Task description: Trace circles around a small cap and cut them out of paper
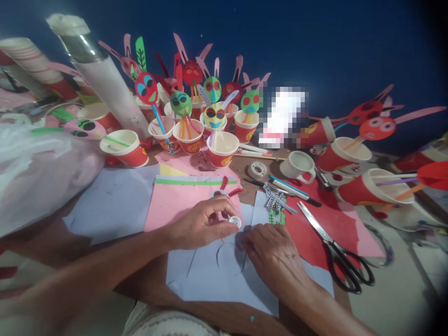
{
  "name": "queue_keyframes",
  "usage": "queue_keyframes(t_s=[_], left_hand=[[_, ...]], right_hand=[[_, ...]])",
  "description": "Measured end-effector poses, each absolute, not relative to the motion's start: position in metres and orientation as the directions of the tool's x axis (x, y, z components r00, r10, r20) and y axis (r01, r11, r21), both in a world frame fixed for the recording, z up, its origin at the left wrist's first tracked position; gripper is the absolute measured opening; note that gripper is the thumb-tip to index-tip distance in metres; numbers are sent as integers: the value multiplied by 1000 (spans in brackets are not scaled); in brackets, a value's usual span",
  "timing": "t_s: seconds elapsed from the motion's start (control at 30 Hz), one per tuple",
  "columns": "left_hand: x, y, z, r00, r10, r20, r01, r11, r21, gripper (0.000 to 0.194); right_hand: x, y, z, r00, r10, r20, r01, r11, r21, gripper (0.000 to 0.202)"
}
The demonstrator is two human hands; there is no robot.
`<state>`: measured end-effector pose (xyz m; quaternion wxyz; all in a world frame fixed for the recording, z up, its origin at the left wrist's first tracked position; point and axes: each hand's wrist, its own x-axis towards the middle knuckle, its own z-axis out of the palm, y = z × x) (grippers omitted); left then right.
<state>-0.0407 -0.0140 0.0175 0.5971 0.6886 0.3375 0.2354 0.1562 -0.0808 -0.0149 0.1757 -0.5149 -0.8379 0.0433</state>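
Between the thumb and fingers of my left hand point(203, 223) is a small white round piece point(235, 221), like a cap or a little roll. My right hand point(271, 249) lies curled on the light blue paper point(217, 280), fingers bent downward; whatever they hold, if anything, is hidden. Curved outlines show on that paper between the hands. Just beyond my left hand sit red paper strips with dark markings point(229, 186). Past my right fingers lie patterned white and green paper cutouts point(276, 205). Black-handled scissors point(332, 247) rest, blades parted, right of my right hand.
Several red paper cups point(224, 151) with paper-faced stick figures line the back. A white mug point(297, 166), tape roll point(258, 169) and pens point(294, 189) stand or lie at right centre. Left are a tall flask point(108, 88) and a plastic bag point(45, 177). Pink paper point(189, 205) lies mid-table.
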Motion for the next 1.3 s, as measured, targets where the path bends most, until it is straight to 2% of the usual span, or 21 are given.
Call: queue_keyframes(t_s=[0.1,0.2,0.27,0.33,0.37,0.43,0.5,0.63,0.8,0.93,1.07,1.3], left_hand=[[-40,-14,18,652,753,-84,190,-56,980,12],[-40,-14,17,655,751,-81,176,-48,983,11],[-41,-14,16,660,747,-84,170,-39,985,10],[-41,-14,15,660,746,-87,167,-33,985,11],[-41,-14,14,660,746,-87,165,-32,986,11],[-41,-14,14,658,748,-87,166,-32,986,12],[-41,-14,14,654,751,-94,181,-34,983,12],[-39,-15,17,638,764,-92,203,-52,978,7],[-39,-16,17,629,771,-100,215,-50,975,9],[-41,-15,14,624,769,-138,260,-37,965,10],[-41,-15,15,628,762,-157,265,-20,964,8],[-40,-15,16,635,757,-155,262,-21,965,9]], right_hand=[[152,-85,-16,-394,875,282,859,460,-225,28],[157,-94,-10,-386,882,270,843,457,-285,28],[168,-102,-1,-442,871,214,816,490,-309,28],[182,-110,11,-572,817,65,778,566,-271,28],[189,-112,17,-638,769,-43,737,593,-324,24],[200,-114,31,-670,674,-311,725,505,-469,14],[206,-111,41,-631,666,-398,749,389,-537,10],[213,-92,43,-433,847,-308,829,240,-505,13],[234,-63,31,-277,946,-170,892,187,-412,13],[258,-39,24,-100,995,-6,966,96,-240,15],[274,-19,15,-73,990,123,989,88,-118,14],[265,-4,6,-101,977,186,991,116,-71,15]])
